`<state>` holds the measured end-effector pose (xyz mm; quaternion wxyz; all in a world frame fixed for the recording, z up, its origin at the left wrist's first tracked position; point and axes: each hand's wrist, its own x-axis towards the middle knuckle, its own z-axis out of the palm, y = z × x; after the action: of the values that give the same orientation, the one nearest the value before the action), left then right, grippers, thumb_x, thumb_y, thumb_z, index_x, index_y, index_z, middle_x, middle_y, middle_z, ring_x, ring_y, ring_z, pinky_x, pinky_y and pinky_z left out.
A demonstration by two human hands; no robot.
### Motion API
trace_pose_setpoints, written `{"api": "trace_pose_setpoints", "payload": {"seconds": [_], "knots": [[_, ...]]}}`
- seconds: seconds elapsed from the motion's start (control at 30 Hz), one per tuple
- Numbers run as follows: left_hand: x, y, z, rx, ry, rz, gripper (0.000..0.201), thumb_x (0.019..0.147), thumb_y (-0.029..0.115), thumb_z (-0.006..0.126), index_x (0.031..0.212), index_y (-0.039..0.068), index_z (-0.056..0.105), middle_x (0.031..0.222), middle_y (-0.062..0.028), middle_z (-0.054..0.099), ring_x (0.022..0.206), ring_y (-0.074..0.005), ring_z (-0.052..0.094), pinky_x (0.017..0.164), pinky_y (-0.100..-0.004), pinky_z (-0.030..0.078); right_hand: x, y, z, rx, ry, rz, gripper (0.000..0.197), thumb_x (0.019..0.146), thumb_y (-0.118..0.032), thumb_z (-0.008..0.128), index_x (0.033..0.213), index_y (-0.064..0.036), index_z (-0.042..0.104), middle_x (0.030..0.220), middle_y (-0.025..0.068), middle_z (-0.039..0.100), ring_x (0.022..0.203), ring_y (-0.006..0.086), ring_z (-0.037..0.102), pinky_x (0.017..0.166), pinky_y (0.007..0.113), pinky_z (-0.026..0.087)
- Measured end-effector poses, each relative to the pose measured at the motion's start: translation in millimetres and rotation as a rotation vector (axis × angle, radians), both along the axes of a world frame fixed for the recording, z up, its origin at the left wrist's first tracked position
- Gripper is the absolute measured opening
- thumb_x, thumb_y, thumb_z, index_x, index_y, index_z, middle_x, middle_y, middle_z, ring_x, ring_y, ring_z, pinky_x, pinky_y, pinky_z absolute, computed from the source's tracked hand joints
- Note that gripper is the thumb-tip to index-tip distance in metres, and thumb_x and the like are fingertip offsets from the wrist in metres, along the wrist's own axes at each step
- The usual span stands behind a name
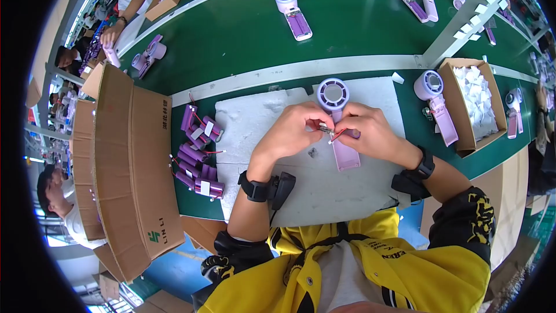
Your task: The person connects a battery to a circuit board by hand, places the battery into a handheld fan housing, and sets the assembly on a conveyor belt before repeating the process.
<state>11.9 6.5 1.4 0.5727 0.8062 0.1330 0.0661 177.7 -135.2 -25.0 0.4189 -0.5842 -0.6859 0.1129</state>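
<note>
A lilac handheld fan (338, 117) lies on a white foam mat (260, 122), round head away from me, handle toward me. My left hand (292, 130) and my right hand (370, 132) meet over its open handle. Both pinch small red wires and a tiny connector (331, 133) at the handle. My fingers hide the part under them. Both wrists wear black bands.
Purple battery cells (197, 153) with red wires lie in a pile left of the mat. A large cardboard box (124, 168) stands at the left. Another lilac fan (437, 104) and a carton of white pieces (478, 101) sit right. More fans lie on the green belt (243, 29). Other people work at the far left.
</note>
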Motion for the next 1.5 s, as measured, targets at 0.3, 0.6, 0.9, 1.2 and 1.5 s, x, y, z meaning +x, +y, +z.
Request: {"api": "trace_pose_setpoints", "payload": {"seconds": [0.3,0.6,0.9,1.2,1.5], "knots": [[-3,-3,10,0.076,0.125,0.024,0.024,0.072,-0.007,0.065,0.089,0.007,0.075,0.087,-0.0083,0.066,0.080,-0.0206,0.063,0.072,-0.0307,0.050,-5,-3,6,0.029,-0.100,0.005,0.017,0.066,-0.006,0.079,0.081,-0.0078,0.072,0.080,0.0035,0.057,0.068,0.0201,0.060,0.059,0.032,0.050],[-8,-2,13,0.178,0.019,-0.035,0.023,0.076,-0.008,0.064,0.094,0.004,0.070,0.087,-0.0050,0.062,0.086,-0.0173,0.062,0.074,-0.0297,0.050,-8,-2,6,0.027,-0.179,0.002,0.018,0.068,-0.012,0.080,0.084,-0.0092,0.073,0.085,0.0034,0.056,0.069,0.0202,0.061,0.060,0.033,0.051],[-5,-2,12,-0.159,0.149,0.118,0.022,0.078,-0.014,0.062,0.097,-0.002,0.065,0.094,-0.0044,0.063,0.086,-0.0118,0.062,0.079,-0.0264,0.052,-7,-1,4,0.057,-0.196,0.023,0.021,0.070,-0.011,0.080,0.090,-0.0079,0.074,0.087,0.0033,0.057,0.067,0.0185,0.061,0.060,0.031,0.052],[-6,-3,10,-0.073,0.052,-0.008,0.023,0.078,-0.013,0.062,0.098,-0.002,0.065,0.096,-0.0055,0.063,0.083,-0.0118,0.063,0.077,-0.0269,0.052,-1,-2,-8,0.159,0.099,-0.035,0.017,0.072,-0.004,0.080,0.088,-0.0050,0.074,0.085,0.0048,0.060,0.062,0.0148,0.059,0.052,0.026,0.047],[-4,-4,12,-0.049,0.112,0.018,0.013,0.084,0.001,0.070,0.096,-0.002,0.066,0.090,-0.0068,0.065,0.079,-0.0132,0.064,0.073,-0.0273,0.053,-1,-3,-9,0.154,-0.003,-0.179,0.015,0.072,-0.004,0.079,0.086,-0.0053,0.074,0.078,0.0054,0.060,0.058,0.0159,0.058,0.048,0.028,0.045]]}}
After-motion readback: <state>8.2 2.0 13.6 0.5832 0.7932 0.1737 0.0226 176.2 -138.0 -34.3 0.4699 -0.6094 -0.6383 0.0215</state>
